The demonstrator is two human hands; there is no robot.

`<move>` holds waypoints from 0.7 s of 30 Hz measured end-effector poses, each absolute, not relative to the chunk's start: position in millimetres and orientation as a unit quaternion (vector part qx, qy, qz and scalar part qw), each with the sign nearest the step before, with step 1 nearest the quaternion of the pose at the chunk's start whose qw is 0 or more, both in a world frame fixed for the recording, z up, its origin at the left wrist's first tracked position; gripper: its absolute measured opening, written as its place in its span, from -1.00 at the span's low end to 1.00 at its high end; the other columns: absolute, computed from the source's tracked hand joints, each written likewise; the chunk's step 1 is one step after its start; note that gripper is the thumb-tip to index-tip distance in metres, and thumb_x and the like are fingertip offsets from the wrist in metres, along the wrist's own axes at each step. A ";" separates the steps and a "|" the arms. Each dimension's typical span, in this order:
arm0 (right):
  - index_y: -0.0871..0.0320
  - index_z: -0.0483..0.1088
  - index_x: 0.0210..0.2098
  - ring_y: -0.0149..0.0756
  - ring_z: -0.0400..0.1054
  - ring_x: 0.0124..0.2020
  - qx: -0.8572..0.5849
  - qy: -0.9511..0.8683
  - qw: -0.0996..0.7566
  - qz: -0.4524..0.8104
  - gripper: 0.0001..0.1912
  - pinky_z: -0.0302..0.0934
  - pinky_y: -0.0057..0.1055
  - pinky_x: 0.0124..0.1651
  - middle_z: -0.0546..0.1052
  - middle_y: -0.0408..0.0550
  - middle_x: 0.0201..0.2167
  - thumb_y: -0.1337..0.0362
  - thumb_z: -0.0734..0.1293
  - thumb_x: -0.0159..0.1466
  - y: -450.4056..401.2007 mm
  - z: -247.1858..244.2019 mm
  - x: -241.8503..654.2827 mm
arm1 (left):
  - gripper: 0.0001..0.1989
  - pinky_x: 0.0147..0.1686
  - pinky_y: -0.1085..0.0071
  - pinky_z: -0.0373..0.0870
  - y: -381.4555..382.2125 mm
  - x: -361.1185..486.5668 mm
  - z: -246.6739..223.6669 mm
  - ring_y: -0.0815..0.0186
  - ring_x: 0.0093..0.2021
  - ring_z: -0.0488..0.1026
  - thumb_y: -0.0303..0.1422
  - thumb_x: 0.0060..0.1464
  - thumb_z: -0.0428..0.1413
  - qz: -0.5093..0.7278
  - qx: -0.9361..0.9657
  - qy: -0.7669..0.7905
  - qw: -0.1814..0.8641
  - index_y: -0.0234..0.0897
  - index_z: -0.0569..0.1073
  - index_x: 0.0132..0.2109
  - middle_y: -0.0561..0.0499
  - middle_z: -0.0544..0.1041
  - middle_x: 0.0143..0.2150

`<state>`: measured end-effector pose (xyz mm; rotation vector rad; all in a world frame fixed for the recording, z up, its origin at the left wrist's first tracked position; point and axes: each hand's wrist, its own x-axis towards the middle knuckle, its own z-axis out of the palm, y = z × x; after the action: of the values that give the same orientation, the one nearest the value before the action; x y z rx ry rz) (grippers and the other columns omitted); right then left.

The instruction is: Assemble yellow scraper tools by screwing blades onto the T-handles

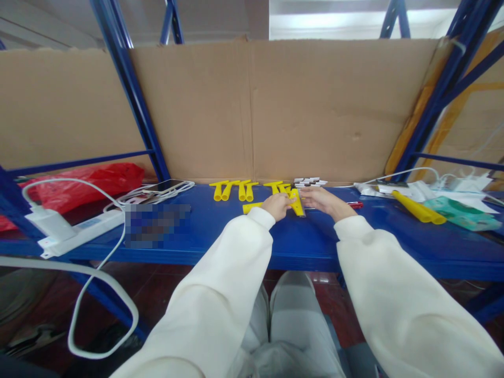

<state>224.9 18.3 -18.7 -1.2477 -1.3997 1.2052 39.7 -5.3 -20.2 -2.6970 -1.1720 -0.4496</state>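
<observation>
My left hand (277, 205) is closed around the handle of a yellow scraper (296, 203), whose wide head faces right and has a pale edge strip. Fingers of my right hand (322, 201) are bent against the far end of that head, gripping it from the right. Beyond my left hand, a few more yellow scrapers (274, 187) lie partly hidden. Farther left stand several loose yellow scrapers (245, 191) with their round handle ends toward me. Behind my right hand sits a group of small white and dark pieces (309, 182), too small to name.
A red tool (355, 205) lies right of my hand. More yellow pieces (418, 208) rest beside a green packet (462, 212) at the right. A white power strip (81, 231), cables and a red bag (84, 186) occupy the left. Cardboard (315, 105) walls the back.
</observation>
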 end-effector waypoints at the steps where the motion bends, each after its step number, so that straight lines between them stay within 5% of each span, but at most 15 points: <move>1: 0.21 0.41 -0.13 -0.35 0.52 -0.34 -0.486 -0.559 0.414 0.529 -0.81 0.41 -0.29 -0.01 0.62 0.07 -0.26 0.47 0.28 0.27 14.8 -17.2 225.6 | -0.61 0.07 0.29 0.41 -5.6 39.3 -19.4 0.16 0.07 0.50 -0.46 0.25 0.01 -0.158 -0.900 -0.397 0.084 -0.24 0.48 0.18 -0.19 0.56 0.04; 6: 0.24 0.44 -0.23 -0.32 0.54 -0.40 -0.441 -0.554 0.333 0.622 -0.82 0.46 -0.30 -0.11 0.62 0.04 -0.41 0.53 0.23 0.31 5.2 -15.3 226.2 | -0.61 0.07 0.30 0.42 -8.4 38.2 -16.6 0.17 0.05 0.51 -0.48 0.25 0.00 -0.156 -0.891 -0.416 0.089 -0.23 0.50 0.16 -0.18 0.56 0.01; 21: 0.24 0.47 -0.22 -0.29 0.57 -0.36 -0.449 -0.543 0.367 0.607 -0.82 0.49 -0.32 -0.16 0.65 0.05 -0.38 0.54 0.27 0.28 3.8 -17.1 224.7 | -0.53 0.12 0.33 0.39 -6.2 37.5 -18.4 0.19 0.15 0.47 -0.46 0.22 0.05 -0.180 -0.883 -0.423 0.090 -0.30 0.37 0.27 -0.21 0.52 0.14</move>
<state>224.7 3.8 -17.1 -1.1538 -1.3959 1.5581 37.5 -6.2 -18.4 -2.6259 -1.2585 -0.5341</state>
